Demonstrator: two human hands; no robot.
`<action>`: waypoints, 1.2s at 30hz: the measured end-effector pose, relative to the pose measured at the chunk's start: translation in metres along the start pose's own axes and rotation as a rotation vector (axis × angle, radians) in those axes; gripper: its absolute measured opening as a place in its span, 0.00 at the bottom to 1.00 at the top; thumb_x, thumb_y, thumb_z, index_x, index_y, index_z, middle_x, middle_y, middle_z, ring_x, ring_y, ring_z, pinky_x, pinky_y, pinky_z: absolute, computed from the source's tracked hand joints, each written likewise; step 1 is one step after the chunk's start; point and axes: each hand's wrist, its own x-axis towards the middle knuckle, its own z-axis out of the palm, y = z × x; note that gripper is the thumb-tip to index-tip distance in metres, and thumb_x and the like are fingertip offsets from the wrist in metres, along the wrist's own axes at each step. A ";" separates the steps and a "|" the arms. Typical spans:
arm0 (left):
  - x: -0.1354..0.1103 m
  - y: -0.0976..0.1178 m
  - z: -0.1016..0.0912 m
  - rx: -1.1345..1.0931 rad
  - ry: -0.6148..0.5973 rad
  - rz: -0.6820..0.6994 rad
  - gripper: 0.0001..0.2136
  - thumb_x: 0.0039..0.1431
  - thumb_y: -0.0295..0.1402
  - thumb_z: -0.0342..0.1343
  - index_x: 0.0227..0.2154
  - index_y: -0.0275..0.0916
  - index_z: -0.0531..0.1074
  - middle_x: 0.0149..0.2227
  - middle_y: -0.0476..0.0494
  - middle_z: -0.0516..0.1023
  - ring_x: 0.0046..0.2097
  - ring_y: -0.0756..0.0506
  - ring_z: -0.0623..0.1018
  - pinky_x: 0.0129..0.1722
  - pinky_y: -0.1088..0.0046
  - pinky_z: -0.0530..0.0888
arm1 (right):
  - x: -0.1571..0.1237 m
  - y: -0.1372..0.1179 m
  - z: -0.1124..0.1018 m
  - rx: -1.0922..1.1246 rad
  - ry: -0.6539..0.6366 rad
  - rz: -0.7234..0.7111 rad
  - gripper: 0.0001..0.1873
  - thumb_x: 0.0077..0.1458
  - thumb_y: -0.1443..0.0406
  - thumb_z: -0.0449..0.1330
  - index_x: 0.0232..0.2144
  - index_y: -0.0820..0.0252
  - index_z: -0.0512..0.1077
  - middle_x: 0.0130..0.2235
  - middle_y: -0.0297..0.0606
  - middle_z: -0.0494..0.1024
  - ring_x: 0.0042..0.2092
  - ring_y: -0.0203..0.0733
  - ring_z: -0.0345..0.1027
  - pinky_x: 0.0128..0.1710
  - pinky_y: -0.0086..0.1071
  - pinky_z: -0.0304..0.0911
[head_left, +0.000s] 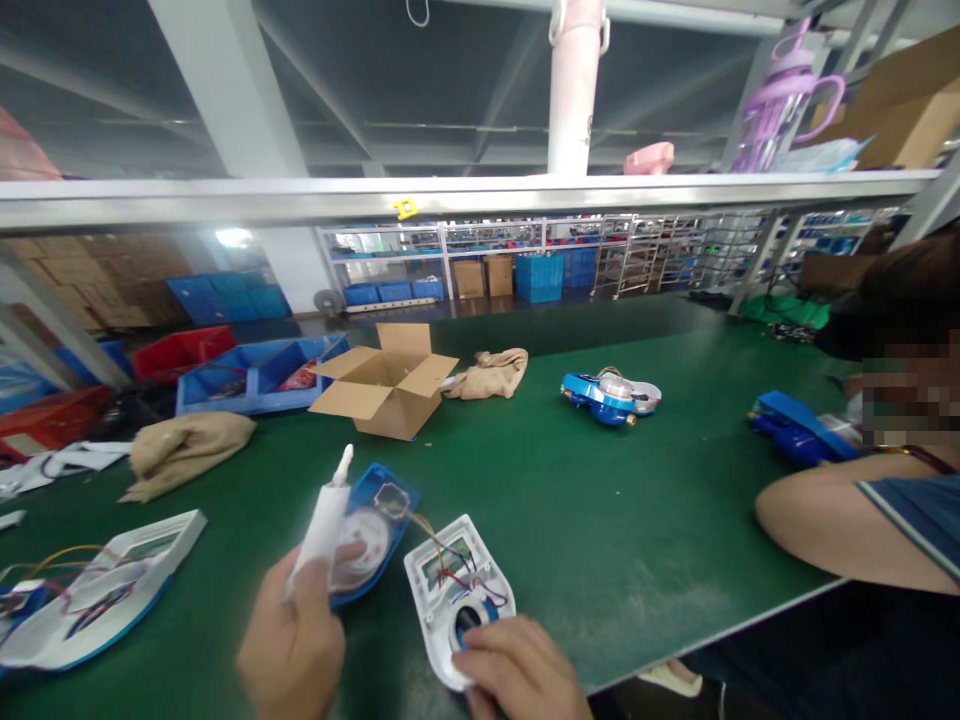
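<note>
My left hand [296, 635] is closed around a white tube [321, 530] with a pointed nozzle, held upright. Partly behind the tube lies a blue water meter [375, 540] with a clear round dial. Thin wires run from it to a white meter cover [437, 620], which lies inner side up with a circuit board, wires and a round part inside. My right hand [525, 670] grips the cover's lower right edge, fingertips by the round part. Left of my hands, another white cover [124, 590] with loose wires rests on the green table.
An open cardboard box [397, 405] stands at mid-table beside a brown cloth [491, 375]. Blue bins [259, 375] and another brown cloth [191, 450] are on the left. Another blue meter [607, 395] lies to the right. A person's arm [832, 510] rests at the right edge.
</note>
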 end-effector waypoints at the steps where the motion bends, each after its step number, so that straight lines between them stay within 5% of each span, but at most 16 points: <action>1: -0.009 0.002 -0.003 -0.021 0.000 0.001 0.18 0.59 0.47 0.45 0.38 0.41 0.74 0.39 0.45 0.78 0.38 0.43 0.74 0.36 0.70 0.66 | 0.011 0.003 -0.008 -0.005 -0.095 0.037 0.09 0.63 0.65 0.51 0.39 0.55 0.71 0.36 0.38 0.77 0.35 0.41 0.70 0.34 0.34 0.64; 7: -0.053 0.021 0.016 -0.204 -0.187 0.037 0.20 0.59 0.51 0.45 0.37 0.41 0.73 0.32 0.47 0.78 0.34 0.45 0.76 0.33 0.74 0.71 | 0.062 0.026 -0.032 -0.032 -0.583 0.288 0.14 0.53 0.70 0.63 0.43 0.53 0.72 0.44 0.37 0.74 0.45 0.46 0.65 0.45 0.40 0.62; 11: -0.053 0.027 0.045 -0.318 -0.344 0.065 0.19 0.60 0.51 0.44 0.36 0.41 0.71 0.32 0.46 0.79 0.32 0.46 0.77 0.32 0.74 0.74 | 0.067 0.030 -0.032 -0.129 -0.737 0.252 0.16 0.56 0.64 0.62 0.47 0.43 0.71 0.51 0.37 0.70 0.51 0.48 0.62 0.48 0.43 0.59; 15: -0.047 0.024 0.054 -0.344 -0.372 0.030 0.18 0.61 0.50 0.43 0.38 0.41 0.68 0.28 0.48 0.77 0.22 0.48 0.74 0.22 0.74 0.71 | 0.064 0.030 -0.035 -0.117 -0.852 0.099 0.18 0.59 0.61 0.60 0.51 0.36 0.67 0.60 0.33 0.62 0.56 0.47 0.58 0.49 0.43 0.56; 20: -0.045 0.015 0.051 -0.316 -0.387 0.032 0.17 0.62 0.49 0.42 0.39 0.43 0.67 0.17 0.55 0.67 0.19 0.48 0.70 0.20 0.75 0.67 | 0.066 0.036 -0.034 -0.136 -0.856 0.077 0.11 0.57 0.56 0.62 0.42 0.48 0.71 0.57 0.34 0.65 0.55 0.46 0.58 0.51 0.42 0.54; 26: -0.044 0.011 0.054 -0.280 -0.372 0.127 0.18 0.61 0.49 0.44 0.37 0.41 0.70 0.26 0.48 0.77 0.26 0.47 0.74 0.27 0.74 0.68 | 0.064 0.047 -0.039 -0.155 -0.802 0.134 0.12 0.54 0.54 0.65 0.29 0.55 0.72 0.54 0.33 0.69 0.55 0.44 0.59 0.52 0.39 0.52; 30: -0.041 0.006 0.060 -0.310 -0.368 0.104 0.17 0.62 0.49 0.44 0.38 0.43 0.69 0.31 0.46 0.79 0.31 0.47 0.76 0.21 0.76 0.63 | 0.061 0.045 -0.043 -0.176 -0.789 0.109 0.14 0.52 0.51 0.66 0.34 0.51 0.73 0.54 0.34 0.67 0.55 0.46 0.57 0.52 0.40 0.51; 36: -0.041 -0.004 0.064 -0.386 -0.363 0.051 0.16 0.63 0.49 0.44 0.39 0.43 0.68 0.32 0.49 0.79 0.16 0.53 0.62 0.15 0.77 0.59 | 0.071 0.039 -0.036 -0.167 -0.880 0.030 0.08 0.55 0.57 0.65 0.38 0.47 0.74 0.49 0.32 0.70 0.49 0.43 0.61 0.44 0.37 0.54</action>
